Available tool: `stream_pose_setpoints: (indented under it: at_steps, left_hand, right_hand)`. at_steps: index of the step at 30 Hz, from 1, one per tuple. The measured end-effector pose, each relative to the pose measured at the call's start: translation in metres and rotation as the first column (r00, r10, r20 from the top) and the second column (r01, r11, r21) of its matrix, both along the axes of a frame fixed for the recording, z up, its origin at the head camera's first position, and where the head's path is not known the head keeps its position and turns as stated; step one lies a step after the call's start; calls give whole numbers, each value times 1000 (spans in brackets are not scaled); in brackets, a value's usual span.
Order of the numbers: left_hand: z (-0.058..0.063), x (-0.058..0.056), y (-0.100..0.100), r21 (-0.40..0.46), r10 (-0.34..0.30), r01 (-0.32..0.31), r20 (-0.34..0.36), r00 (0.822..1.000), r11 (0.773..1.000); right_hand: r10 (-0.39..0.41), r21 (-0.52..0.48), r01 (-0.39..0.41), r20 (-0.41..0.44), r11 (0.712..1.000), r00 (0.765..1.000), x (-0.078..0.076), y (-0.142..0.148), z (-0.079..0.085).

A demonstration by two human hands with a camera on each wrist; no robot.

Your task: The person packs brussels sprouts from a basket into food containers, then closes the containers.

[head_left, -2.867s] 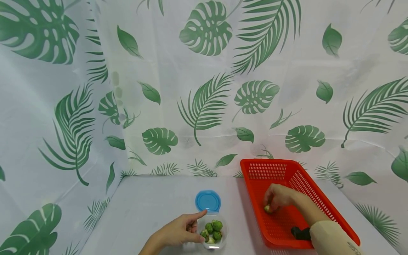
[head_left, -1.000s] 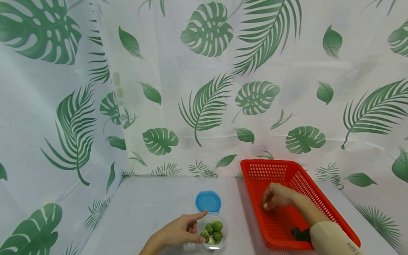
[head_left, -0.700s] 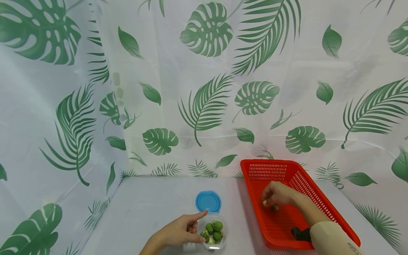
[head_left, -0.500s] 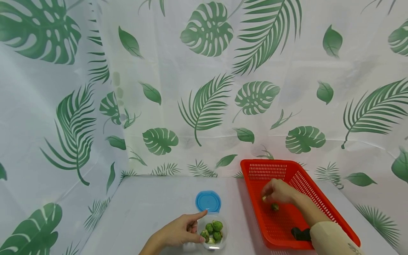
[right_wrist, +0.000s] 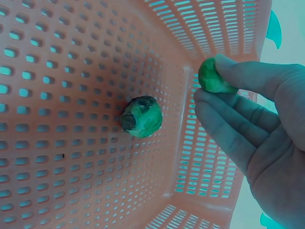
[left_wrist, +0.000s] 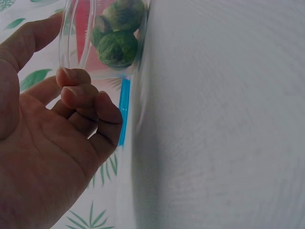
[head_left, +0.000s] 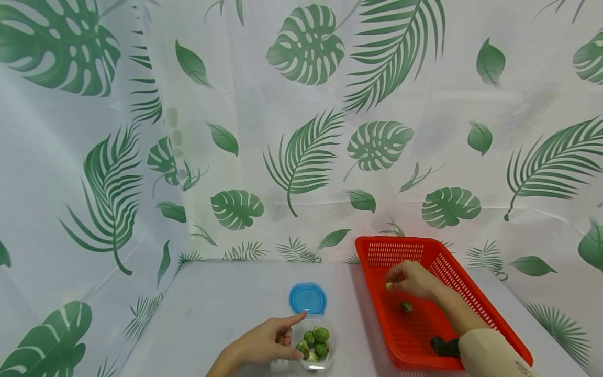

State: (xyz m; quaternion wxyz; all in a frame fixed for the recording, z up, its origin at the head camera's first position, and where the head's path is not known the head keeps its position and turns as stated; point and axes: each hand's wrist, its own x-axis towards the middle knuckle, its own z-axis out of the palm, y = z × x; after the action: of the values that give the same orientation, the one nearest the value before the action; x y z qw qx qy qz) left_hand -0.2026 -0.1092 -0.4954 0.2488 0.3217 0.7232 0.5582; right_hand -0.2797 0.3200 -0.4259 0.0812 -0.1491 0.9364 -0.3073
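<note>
My right hand (head_left: 415, 278) pinches a small Brussels sprout (right_wrist: 213, 76) between thumb and fingertips, raised over the red plastic basket (head_left: 409, 335). Another Brussels sprout (right_wrist: 143, 117) lies on the perforated basket floor below the hand. My left hand (head_left: 265, 339) holds the left side of a clear plastic container (head_left: 333, 340), thumb and index finger spread along its rim. Several Brussels sprouts (head_left: 321, 334) sit inside that container. In the left wrist view the other fingers are curled beside the container wall.
A blue lid (head_left: 308, 298) lies behind the container, right at its far edge. The white table (head_left: 226, 293) meets a leaf-printed curtain (head_left: 301, 157) at the back and left. A black object (head_left: 445, 346) shows beside the right sleeve (head_left: 492, 352).
The right hand has risen and moved toward the basket's far end with its Brussels sprout. The other sprout has come into view beneath it. The left hand has stayed on the container.
</note>
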Motion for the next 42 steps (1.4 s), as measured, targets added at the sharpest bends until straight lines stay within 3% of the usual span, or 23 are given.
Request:
stream_pose_setpoints:
  at_steps: [12, 20, 42]
  left_hand:
    - [1, 0, 0, 2, 0, 0, 11, 1000, 1000]
    - [1, 0, -1, 4, -2, 2, 7, 1000, 1000]
    - [-3, -3, -1, 5, -7, 7, 0, 1000, 1000]
  right_hand:
    - [-54, -8, 54, -61, 999, 997, -2, -2, 2]
    - [-38, -11, 37, -122, 999, 992, -3, -3, 5]
    - [-14, -16, 10, -272, 1000, 962, 4, -14, 32]
